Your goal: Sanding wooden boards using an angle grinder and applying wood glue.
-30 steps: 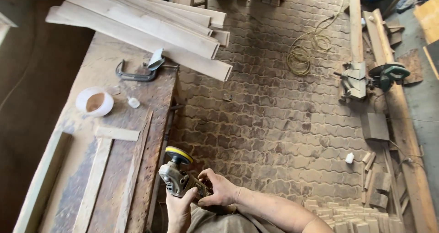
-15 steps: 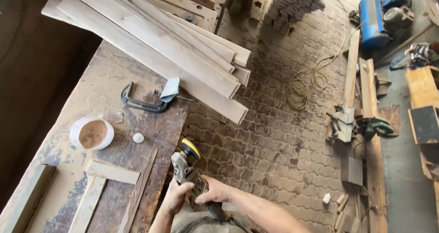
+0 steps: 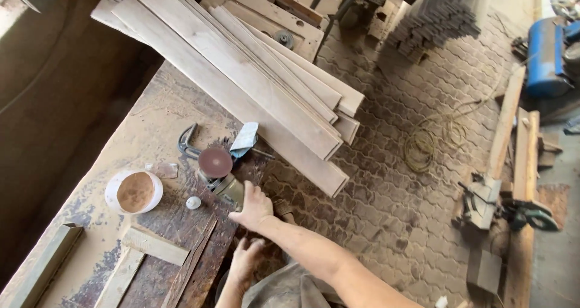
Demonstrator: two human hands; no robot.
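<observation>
A handheld disc sander (image 3: 225, 181) lies on the dusty workbench (image 3: 145, 120) near its right edge, its reddish-brown sanding disc (image 3: 215, 162) facing up. My right hand (image 3: 254, 206) grips the sander's body from the right. My left hand (image 3: 246, 258) is lower, by the bench edge close to my body, its fingers loosely bent and nothing in it. A dark C-clamp (image 3: 187, 145) with a pale scrap of sandpaper (image 3: 244, 137) lies just behind the disc.
A white bowl of brown powder (image 3: 134, 192) and a small white cap (image 3: 193, 203) sit left of the sander. Long planks (image 3: 254, 78) overhang the bench's far end. Wood strips (image 3: 154, 246) lie near me. On the paved floor are a coiled hose (image 3: 423, 145), a saw (image 3: 522, 214) and a blue compressor (image 3: 547, 48).
The sander went from both hands, held off the bench edge, onto the bench with its disc up. My left hand let go and dropped back. The view swung left.
</observation>
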